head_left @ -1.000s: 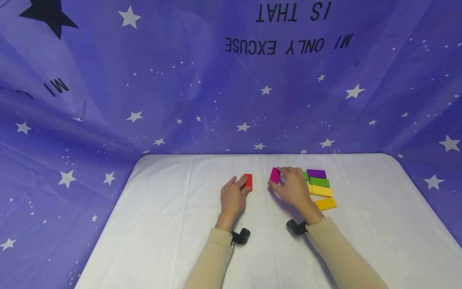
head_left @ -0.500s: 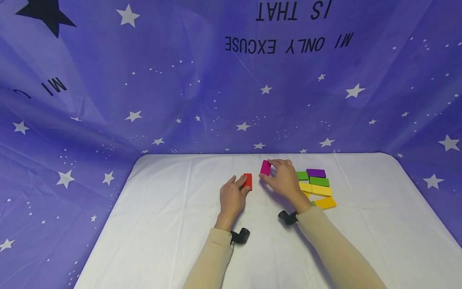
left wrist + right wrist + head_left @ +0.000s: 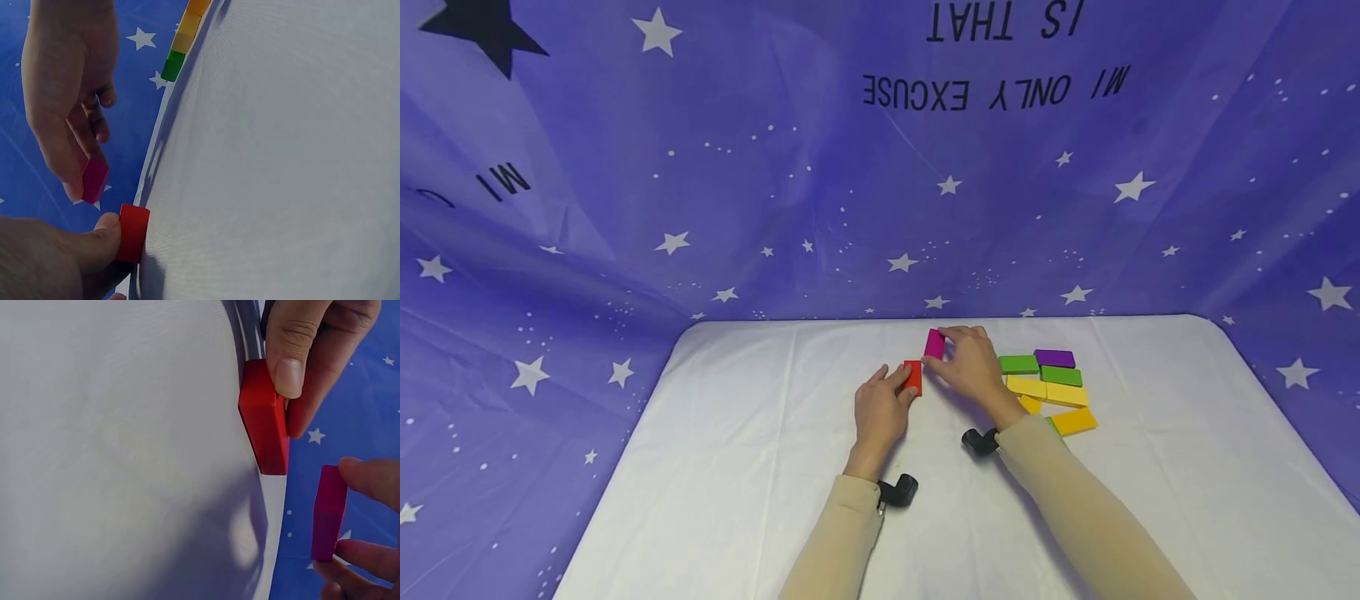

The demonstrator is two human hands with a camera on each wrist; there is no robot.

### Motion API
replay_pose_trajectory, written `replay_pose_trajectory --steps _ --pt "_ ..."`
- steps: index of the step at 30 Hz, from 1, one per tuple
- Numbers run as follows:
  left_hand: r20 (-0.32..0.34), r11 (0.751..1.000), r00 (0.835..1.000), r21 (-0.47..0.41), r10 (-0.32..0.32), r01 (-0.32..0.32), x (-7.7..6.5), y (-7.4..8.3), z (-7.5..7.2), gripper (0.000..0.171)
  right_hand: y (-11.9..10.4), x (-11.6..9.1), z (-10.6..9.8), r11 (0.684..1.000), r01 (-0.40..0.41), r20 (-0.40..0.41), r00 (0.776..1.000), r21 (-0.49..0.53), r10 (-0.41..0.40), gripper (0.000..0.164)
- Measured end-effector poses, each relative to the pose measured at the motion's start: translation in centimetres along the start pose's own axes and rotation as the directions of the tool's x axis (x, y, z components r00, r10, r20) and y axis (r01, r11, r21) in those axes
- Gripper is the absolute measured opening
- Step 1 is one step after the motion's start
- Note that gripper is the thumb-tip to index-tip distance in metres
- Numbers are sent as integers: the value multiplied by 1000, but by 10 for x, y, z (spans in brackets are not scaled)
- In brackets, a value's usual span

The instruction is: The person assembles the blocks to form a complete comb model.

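Observation:
My left hand point(image 3: 880, 412) holds a red rectangular block point(image 3: 914, 379) on the white tabletop, with thumb and fingers at its sides. In the right wrist view the red block point(image 3: 265, 425) stands on the cloth under the pinching thumb. A magenta block point(image 3: 933, 343) is pinched between the thumb and fingers of my right hand point(image 3: 970, 364), just beyond and to the right of the red one. The left wrist view has this magenta block point(image 3: 95, 181) raised off the table, apart from the red block point(image 3: 133, 233).
Right of the hands lie a purple block point(image 3: 1055, 358), green blocks point(image 3: 1018, 364), pale yellow blocks point(image 3: 1067, 395) and an orange block point(image 3: 1074, 422). The right forearm partly hides some of them. A blue-purple cloth with stars point(image 3: 820, 208) hangs behind the white table point(image 3: 700, 500).
My right hand has carried the magenta block left and away from me, closer to the red block, uncovering more of the blocks at right. The left hand and red block have stayed put.

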State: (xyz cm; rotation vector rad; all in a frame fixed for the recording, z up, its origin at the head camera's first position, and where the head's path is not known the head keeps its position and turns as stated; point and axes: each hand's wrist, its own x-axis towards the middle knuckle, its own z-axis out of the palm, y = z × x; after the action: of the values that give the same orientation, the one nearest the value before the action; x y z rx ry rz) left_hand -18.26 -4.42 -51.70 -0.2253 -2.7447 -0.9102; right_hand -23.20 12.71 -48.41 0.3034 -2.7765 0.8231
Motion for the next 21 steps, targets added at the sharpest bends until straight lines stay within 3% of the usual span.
replay_pose_trajectory --steps 21 --pt "1 1000 1000 -22 -16 17 0 2 0 39 -5 22 19 1000 -19 86 996 24 17 62"
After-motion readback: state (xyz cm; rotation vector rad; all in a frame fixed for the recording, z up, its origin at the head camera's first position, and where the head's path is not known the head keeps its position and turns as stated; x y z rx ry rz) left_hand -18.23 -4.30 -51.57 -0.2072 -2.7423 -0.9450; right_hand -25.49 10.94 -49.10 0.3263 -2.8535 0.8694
